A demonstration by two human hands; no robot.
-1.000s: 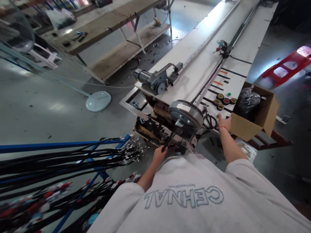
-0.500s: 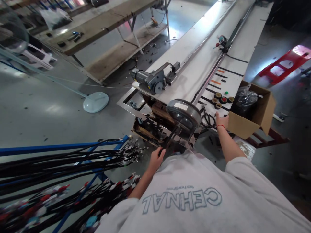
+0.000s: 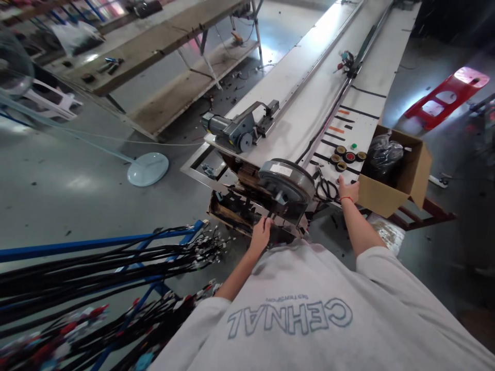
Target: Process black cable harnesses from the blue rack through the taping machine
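Observation:
My left hand (image 3: 262, 231) is closed round a dark handle just below the round grey wheel (image 3: 288, 179) at the near end of the long white table (image 3: 282, 126). At the table's near edge, my right hand (image 3: 348, 190) rests beside black-handled scissors (image 3: 327, 189); its thumb is apart from the other fingers, and nothing shows in it. Several tape rolls (image 3: 341, 166) and a green button (image 3: 353, 146) lie just beyond it. Short black and orange strips are stuck on the white surface.
An open cardboard box (image 3: 382, 196) holding a black plastic bag stands to the right. A grey motor (image 3: 228, 129) sits on the table's left side. Black cable bundles (image 3: 116, 265) hang on a blue rack at lower left. A red stool (image 3: 444, 98) stands at far right.
My left hand has moved up and to the right with the handle, closer to the wheel. My right hand stays at the table edge. The whole view has shifted slightly.

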